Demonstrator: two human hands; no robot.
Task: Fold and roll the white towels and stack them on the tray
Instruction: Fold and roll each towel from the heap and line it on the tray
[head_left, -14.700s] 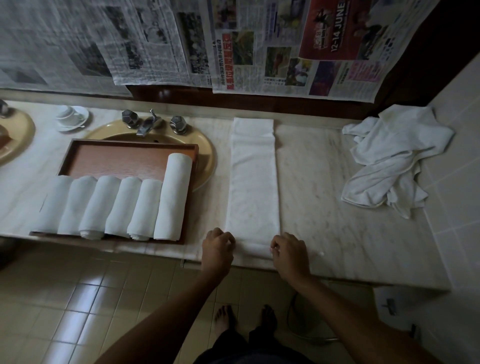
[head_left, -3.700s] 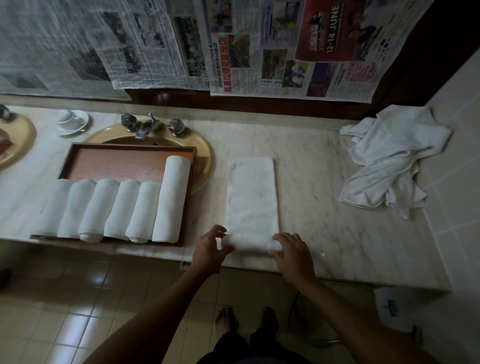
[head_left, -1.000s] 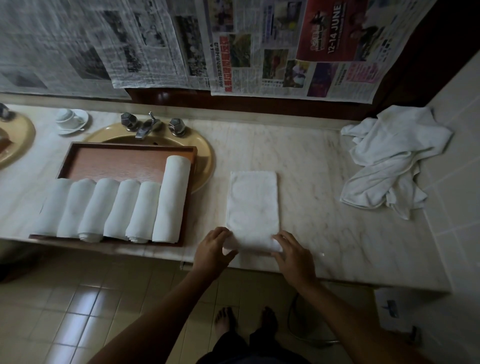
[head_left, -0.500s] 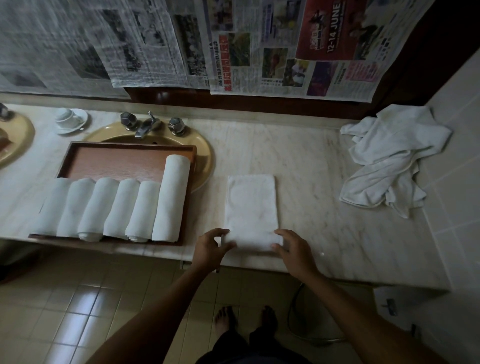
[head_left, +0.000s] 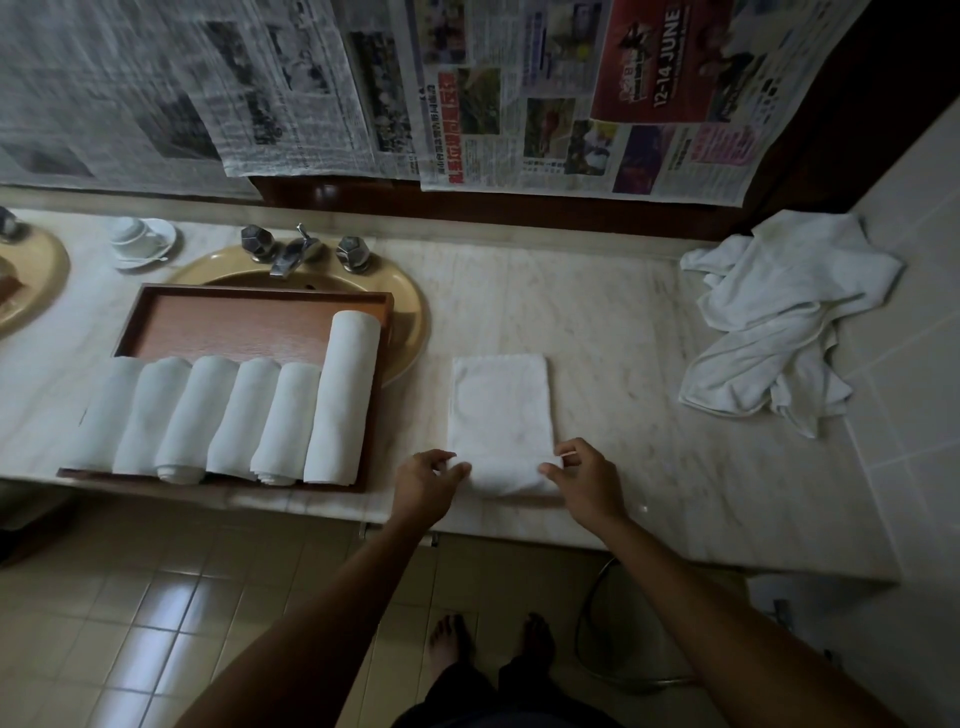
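Bench edge (head_left: 675, 540): runs left to right just below the roll; roll close to that front lip; floor tiles (head_left: 130, 623) beyond it
Open room: bare marble right of the towel as far as the loose towel heap (head_left: 774, 332); a narrower bare strip on the left, between towel and tray; bare marble behind the towel up to the back ledge
Towel (head_left: 500, 405): white, folded into a narrow strip; flat on the bench, between tray and heap, apart from both; long axis running from front lip toward the wall; far end square, pointing at the newspapers (head_left: 467, 93); near end wound into a roll lying crosswise, parallel to the front lip
Left hand (head_left: 423, 483): at the left end of the roll; fingers curled, tips and thumb pinching that end
Right hand (head_left: 584, 480): at the right end of the roll; fingers bent, thumb and forefinger nipping the cloth, other fingers raised
Tray (head_left: 249, 322): wooden, left of the towel, set over the sink (head_left: 410, 312); near rim at the front lip of the bench
Rolled towels (head_left: 218, 415): six, side by side along the near part of the tray; long axes toward the wall; the rightmost longer than the rest
Far left: cup and saucer (head_left: 140, 241) beside the tap (head_left: 291, 254)
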